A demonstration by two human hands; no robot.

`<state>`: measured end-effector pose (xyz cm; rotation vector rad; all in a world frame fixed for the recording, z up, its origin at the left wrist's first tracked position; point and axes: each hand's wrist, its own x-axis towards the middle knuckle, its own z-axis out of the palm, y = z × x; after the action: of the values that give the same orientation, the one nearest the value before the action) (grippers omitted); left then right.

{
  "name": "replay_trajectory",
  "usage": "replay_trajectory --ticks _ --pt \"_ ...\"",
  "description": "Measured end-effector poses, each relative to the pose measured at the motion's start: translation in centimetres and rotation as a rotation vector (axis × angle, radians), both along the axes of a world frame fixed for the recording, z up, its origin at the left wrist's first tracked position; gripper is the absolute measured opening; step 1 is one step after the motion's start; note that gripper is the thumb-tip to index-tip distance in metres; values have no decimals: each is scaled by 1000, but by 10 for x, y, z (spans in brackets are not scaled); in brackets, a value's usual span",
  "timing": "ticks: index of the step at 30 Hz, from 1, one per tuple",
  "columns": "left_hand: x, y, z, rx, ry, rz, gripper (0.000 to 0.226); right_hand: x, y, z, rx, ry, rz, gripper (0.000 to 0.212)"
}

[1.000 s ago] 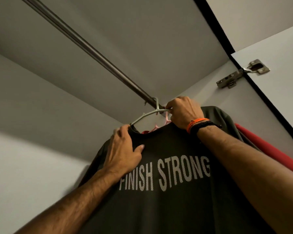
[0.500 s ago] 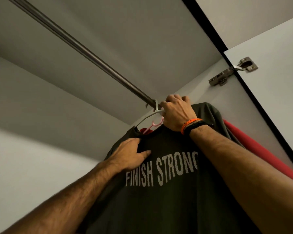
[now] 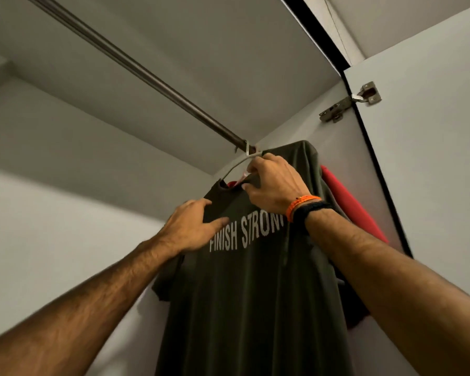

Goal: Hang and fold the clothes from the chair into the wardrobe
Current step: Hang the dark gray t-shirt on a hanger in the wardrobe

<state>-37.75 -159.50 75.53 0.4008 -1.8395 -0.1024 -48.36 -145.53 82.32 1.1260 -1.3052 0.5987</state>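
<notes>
Two hands are raised up inside the wardrobe. A dark green T-shirt (image 3: 244, 294) with the words "FINISH STRONG" is hung on a white hanger (image 3: 235, 165), and the hanger's hook is looped over the metal rail (image 3: 152, 77) near its right end. The shirt is found in the far right corner of the wardrobe, hanging down from the rail.

The collar of the shirt is pinched by the right hand (image 3: 272, 185), just under the hook; its fingers are curled close together around the cloth. An orange band (image 3: 300, 206) and a black band (image 3: 311, 213) are worn on that wrist. The left shoulder of the shirt is touched by the left hand (image 3: 193, 223), with the fingers laid out fairly straight and the thumb pressed on the front, just beside the letter F.

A red garment (image 3: 347, 204) is seen behind the shirt, on the right. A silver door hinge (image 3: 350, 103) is fixed high up on the right, where the open door (image 3: 432, 158) meets the side wall.
</notes>
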Motion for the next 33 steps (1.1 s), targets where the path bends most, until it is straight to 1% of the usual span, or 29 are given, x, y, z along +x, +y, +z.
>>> replay_trajectory --ticks 3,7,11,13,18,21,26,27,28,33 --pt "22 12 -21 17 12 -67 66 15 21 -33 -8 -75 17 37" --pt "48 37 -68 39 -13 -170 58 39 56 -93 11 -164 -1 31" --pt "65 65 -122 66 -58 -285 58 62 96 -163 31 -260 -23 33" --pt "70 85 -154 100 -109 -355 55 70 121 -201 41 -325 -48 31" --pt "70 156 -234 204 -200 -537 52 86 195 -291 79 -484 -160 31" --pt "65 209 -298 249 -292 -616 47 96 249 -361 51 -623 -183 28" --pt "51 310 -414 342 -547 -766 48 119 367 -482 11 -867 -299 28" --pt "49 342 -443 363 -610 -799 48 128 403 -514 -10 -925 -348 27" --pt "48 353 -459 379 -642 -815 48 130 416 -531 -18 -965 -364 27" --pt "42 510 -557 420 -922 -975 47 171 570 -636 -144 -1195 -512 23"
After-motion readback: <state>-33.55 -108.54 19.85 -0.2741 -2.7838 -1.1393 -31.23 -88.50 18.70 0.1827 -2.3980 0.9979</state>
